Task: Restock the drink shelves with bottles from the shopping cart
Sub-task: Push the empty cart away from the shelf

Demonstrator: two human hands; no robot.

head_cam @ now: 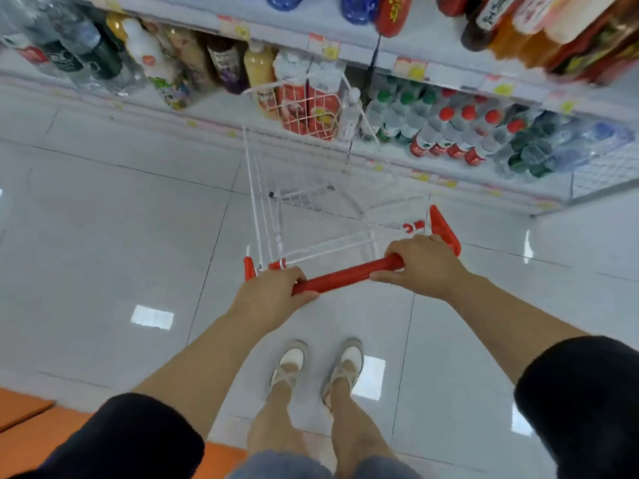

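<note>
Left hand [273,295]: fingers curled round the left end of the smooth red handle [345,276].
Right hand [422,264]: gripping the handle's right end.
Cart [262,202]: thin white wire, its nose close against the shelves.
Clear bottle [351,112]: at the cart's far end; I cannot tell whether it is inside the cart or behind it.
Shelves [449,174]: white edges running diagonally, packed with round-capped plastic bottles [468,114].
Floor [103,219]: glossy pale tiles, wide open to the left of the cart.

open floor [103,219] left, shelves [484,188] ahead
</note>
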